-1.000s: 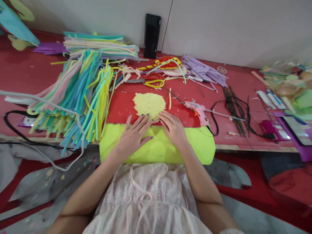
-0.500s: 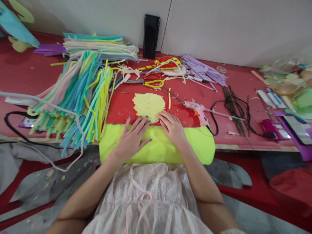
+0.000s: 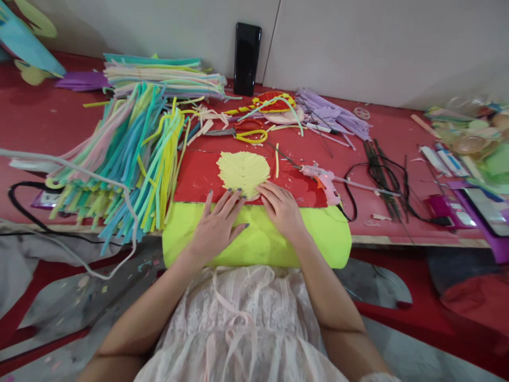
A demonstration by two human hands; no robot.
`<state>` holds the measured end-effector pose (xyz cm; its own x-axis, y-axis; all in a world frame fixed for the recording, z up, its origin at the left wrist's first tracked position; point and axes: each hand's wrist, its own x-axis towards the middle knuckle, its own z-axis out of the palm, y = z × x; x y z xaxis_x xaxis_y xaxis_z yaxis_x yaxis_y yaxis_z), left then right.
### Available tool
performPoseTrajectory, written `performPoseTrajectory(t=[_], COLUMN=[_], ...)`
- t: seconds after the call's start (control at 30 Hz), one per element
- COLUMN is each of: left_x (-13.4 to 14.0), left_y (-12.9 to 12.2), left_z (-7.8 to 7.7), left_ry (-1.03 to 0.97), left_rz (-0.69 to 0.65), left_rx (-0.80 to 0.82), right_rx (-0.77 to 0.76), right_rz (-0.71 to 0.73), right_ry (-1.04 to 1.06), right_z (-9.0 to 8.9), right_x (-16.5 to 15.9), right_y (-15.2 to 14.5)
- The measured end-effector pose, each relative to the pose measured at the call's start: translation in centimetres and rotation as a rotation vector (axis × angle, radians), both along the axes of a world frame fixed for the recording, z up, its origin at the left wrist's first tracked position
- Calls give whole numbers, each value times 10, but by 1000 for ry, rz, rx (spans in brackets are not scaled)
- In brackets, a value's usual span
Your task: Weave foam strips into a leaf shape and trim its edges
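A pale yellow leaf shape made of glued strips lies on a red sheet. My left hand rests flat on a lime-green foam sheet, fingers spread, fingertips touching the leaf's near edge. My right hand lies beside it, fingers pressing the leaf's lower right edge. Neither hand grips anything.
A heap of coloured foam strips lies at the left. Scissors, a pink glue gun with black cable, dark wires, lilac strips and a black phone against the wall sit beyond. Clutter fills the right edge.
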<state>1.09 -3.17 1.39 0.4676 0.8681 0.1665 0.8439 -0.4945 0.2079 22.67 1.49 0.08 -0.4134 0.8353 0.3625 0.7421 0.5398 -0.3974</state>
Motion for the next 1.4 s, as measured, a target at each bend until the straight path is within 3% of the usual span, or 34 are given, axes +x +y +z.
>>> performPoseTrajectory(t=[0.43, 0.73, 0.93, 1.13, 1.4], left_x=[-1, -1, 5, 5, 1], left_y=[0, 4, 32, 66, 70], left_z=[-6, 0, 7, -6, -16], left_ry=[-16, -57, -191, -372, -453], left_rz=[-3, -16, 52, -20, -17], left_rx=[15, 2, 80, -24, -28], right_rx=[-29, 14, 13, 14, 17], right_rz=[-19, 37, 48, 44, 33], right_ry=[191, 20, 33, 51, 75], right_z=[-1, 4, 2, -1, -1], right_x=[9, 16, 17, 18, 18], right_y=[12, 30, 31, 30, 30])
